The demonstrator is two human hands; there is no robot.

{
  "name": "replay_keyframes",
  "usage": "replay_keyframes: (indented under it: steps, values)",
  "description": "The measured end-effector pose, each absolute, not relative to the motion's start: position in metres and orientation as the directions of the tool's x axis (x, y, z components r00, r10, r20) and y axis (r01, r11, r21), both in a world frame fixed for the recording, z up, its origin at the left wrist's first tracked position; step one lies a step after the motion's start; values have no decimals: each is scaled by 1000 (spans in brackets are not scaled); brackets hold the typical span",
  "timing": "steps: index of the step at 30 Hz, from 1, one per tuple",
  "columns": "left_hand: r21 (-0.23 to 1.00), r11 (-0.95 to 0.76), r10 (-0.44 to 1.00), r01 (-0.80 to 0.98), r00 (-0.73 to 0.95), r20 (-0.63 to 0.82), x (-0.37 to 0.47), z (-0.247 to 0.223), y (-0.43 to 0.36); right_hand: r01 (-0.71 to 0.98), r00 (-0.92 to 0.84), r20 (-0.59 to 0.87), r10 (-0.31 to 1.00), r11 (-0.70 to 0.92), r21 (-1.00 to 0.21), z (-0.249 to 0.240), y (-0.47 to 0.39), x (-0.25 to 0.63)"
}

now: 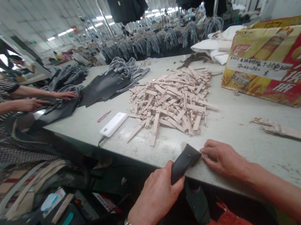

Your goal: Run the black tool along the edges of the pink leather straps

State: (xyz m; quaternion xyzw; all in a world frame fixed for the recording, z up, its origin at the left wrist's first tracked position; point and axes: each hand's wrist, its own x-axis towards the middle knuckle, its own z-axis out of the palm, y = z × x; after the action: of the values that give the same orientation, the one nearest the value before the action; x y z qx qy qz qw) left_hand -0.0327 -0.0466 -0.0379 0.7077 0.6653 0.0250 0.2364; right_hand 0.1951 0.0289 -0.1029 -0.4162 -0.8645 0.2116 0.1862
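- My left hand [156, 196] is clamped round a folded dark piece [183, 164], thumb on one side and fingers on the other, at the near edge of the table [231, 110]; I judge this firm grip is there to steady it and stop the fold from opening.
- My right hand [224, 158] meets the piece's far end, thumb and fingers pinched on a small pale bit [203, 156], too small to name; a fingertip hold seems to suit something this fine.
- The two hands are apart from each other, one at each end of the piece, probably so that one braces while the other handles the tip.
- Just beyond lies a loose heap of pale straps [172, 103] with metal fittings, likely put there for easy reach.
- A few separate straps [291, 133] lie to my right, near the carton [273, 67]; why they are set apart I cannot tell.
- A white device [114, 124] lies left of the heap, out from under my wrists.
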Motion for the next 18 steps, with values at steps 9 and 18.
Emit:
replay_keyframes:
  steps: [9,18]
  values:
    - [352,-12,950,936,121,-288,-32,-37,-49,591,-624,129,771,574,-567,-104,31,201]
    - [253,-83,952,964,151,-265,-36,-36,-45,597,-643,145,752,611,-519,-108,33,208]
